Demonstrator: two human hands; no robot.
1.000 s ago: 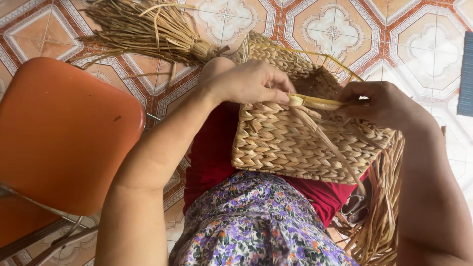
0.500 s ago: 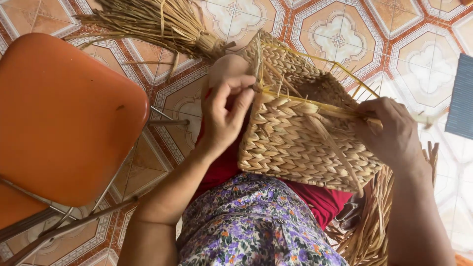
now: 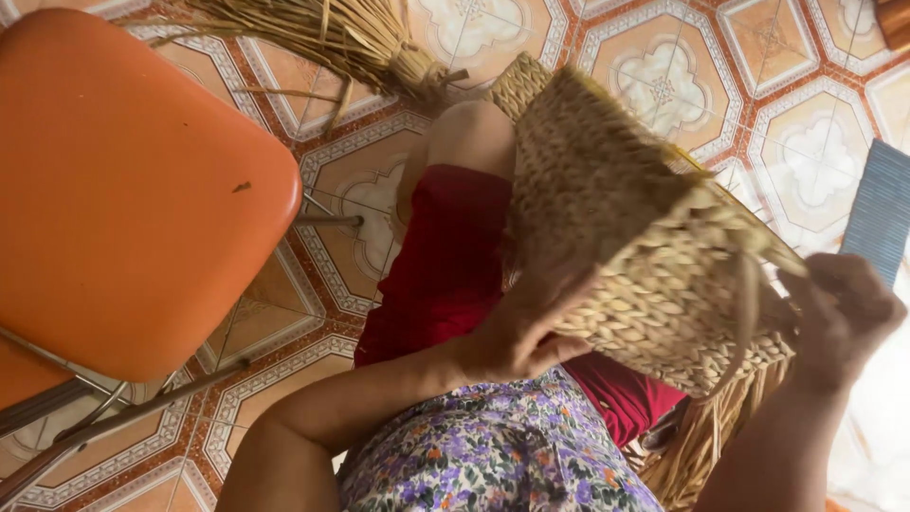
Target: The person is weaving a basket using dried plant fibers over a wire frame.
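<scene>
A half-woven straw basket (image 3: 616,228) rests on my lap, turned so its woven base and one side face me. My left hand (image 3: 526,332) presses against the basket's near side from below, fingers spread on the weave. At the basket's right corner my right hand (image 3: 839,318) is closed around it, where a loose flat strand (image 3: 749,303) hangs down. Under the basket lie red cloth (image 3: 445,256) and a flowered garment (image 3: 493,455).
An orange stool seat (image 3: 123,190) on metal legs stands at the left. A bundle of dry straw (image 3: 332,38) lies on the patterned tile floor (image 3: 664,85) at the top. More straw strands (image 3: 711,446) hang at the lower right, and a blue ribbed object (image 3: 877,209) sits at the right edge.
The basket has been turned so its base now faces me. My left hand has dropped from the rim to the lower side, and my right hand has shifted right along with the corner.
</scene>
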